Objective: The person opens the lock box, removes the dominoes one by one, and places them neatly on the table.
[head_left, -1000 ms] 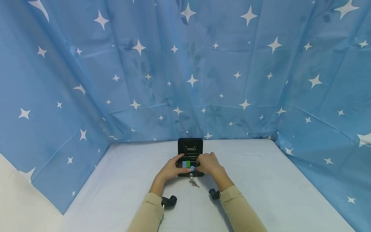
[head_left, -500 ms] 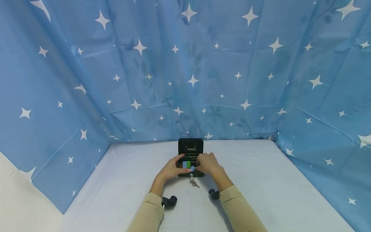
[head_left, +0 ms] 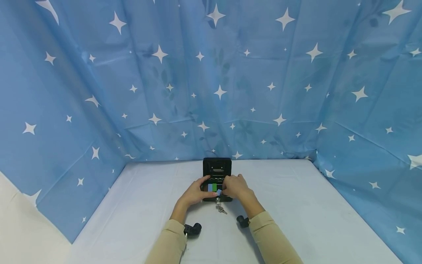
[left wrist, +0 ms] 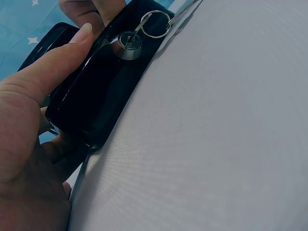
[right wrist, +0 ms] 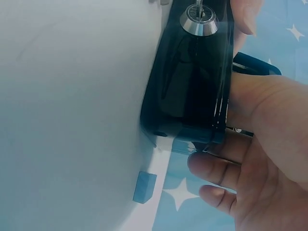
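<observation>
A black cash box (head_left: 217, 167) stands with its lid raised at the back of the table. My left hand (head_left: 193, 192) grips its left side, thumb along the front rim. Inside lie a blue block (head_left: 210, 187) and a green block (head_left: 214, 187), side by side. My right hand (head_left: 234, 186) reaches over the right wall; at its fingertips a small tilted blue block (head_left: 219, 192) appears pinched, though the fingers hide much of it. In the left wrist view, a key sits in the round lock (left wrist: 128, 44) on the front, with a key ring (left wrist: 155, 24) hanging from it.
Keys (head_left: 221, 209) dangle onto the white table (head_left: 148, 220) before the box. The right wrist view shows another small blue block (right wrist: 145, 186) beyond the box's right end. A blue star-patterned curtain (head_left: 217, 73) surrounds the table's back and sides.
My right hand has shifted very slightly left over the box, the tilted block staying at its fingertips. My left hand holds the same place.
</observation>
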Motion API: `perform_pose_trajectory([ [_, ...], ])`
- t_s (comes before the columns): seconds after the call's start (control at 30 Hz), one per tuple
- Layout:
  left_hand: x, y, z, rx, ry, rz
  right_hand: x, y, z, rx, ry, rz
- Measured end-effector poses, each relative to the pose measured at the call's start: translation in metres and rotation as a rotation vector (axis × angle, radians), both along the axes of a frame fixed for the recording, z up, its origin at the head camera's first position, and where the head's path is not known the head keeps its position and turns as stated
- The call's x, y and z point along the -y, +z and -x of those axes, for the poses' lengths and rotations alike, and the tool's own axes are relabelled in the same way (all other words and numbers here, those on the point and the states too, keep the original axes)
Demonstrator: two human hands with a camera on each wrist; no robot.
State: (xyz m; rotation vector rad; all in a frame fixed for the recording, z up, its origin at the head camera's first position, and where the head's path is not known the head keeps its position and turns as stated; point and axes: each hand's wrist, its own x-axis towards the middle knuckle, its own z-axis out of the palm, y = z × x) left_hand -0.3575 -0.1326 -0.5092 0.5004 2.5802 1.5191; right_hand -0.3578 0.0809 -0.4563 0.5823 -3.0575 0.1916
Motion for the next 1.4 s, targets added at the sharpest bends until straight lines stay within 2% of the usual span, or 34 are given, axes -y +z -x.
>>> perform_pose_trajectory([
  [0.3, 0.0000, -0.0017, -0.0013, 0.012, 0.001, 0.000, -0.0028, -0.0014, 0.0015, 0.060, 0.009, 0.035],
  [0.77, 0.0000, 0.0008, -0.0030, 0.010, 0.004, -0.005, -0.0041, -0.0018, 0.0010, 0.012, -0.002, 0.066],
  [1.07, -0.0001, 0.0016, -0.0020, 0.011, 0.007, 0.000, -0.0064, 0.0002, 0.0063, 0.053, 0.023, 0.101],
  [1.23, 0.0000, 0.0020, -0.0020, 0.011, 0.013, 0.009, -0.0066, 0.0014, 0.0070, 0.098, 0.020, 0.082],
  [1.4, -0.0001, 0.0035, -0.0025, 0.011, 0.011, 0.008, -0.0077, -0.0008, 0.0094, 0.069, 0.016, 0.065],
])
